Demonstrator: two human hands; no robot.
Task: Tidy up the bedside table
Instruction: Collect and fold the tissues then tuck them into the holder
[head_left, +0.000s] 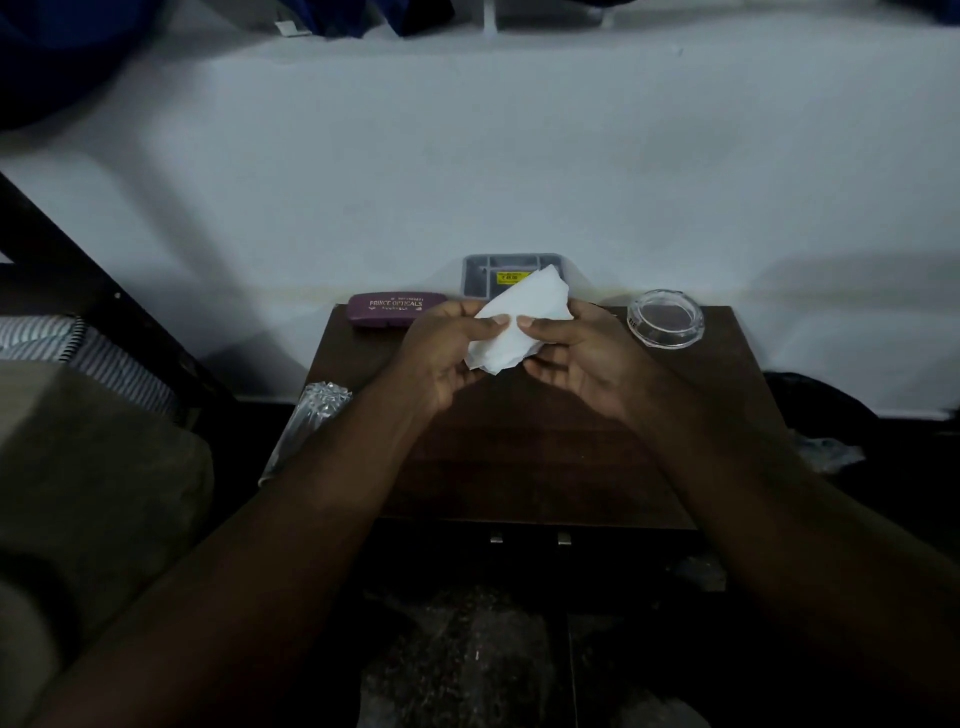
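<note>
Both hands pinched a crumpled white tissue (511, 325) between them: left hand (447, 353) gripped its lower edge, right hand (582, 353) its upper side, thumbs nearly touching.

The room was dim and the picture grainy; my arms and the table (519, 457) sat in shadow, while the wall (467, 156) caught pale light and bowed at the edges.
</note>
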